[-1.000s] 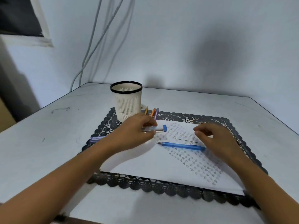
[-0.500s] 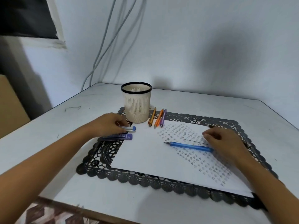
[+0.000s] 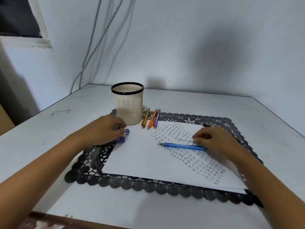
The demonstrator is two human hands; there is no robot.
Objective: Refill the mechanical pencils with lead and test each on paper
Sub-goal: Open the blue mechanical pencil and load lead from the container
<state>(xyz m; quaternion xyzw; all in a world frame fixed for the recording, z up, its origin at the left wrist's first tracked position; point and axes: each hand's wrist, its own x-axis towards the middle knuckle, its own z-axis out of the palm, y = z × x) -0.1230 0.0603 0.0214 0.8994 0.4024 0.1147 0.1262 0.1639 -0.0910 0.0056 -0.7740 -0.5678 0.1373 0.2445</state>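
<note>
My left hand grips the blue-capped clear lead tube, held aside; my right hand pinches thin black lead for loading.

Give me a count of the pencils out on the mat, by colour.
Blue pencil: 1
Amber pencil: 1
Orange pencil: 1
Purple pencil: 1
Black pencil, probably, partly behind the right hand: 1
Total: 5
</note>
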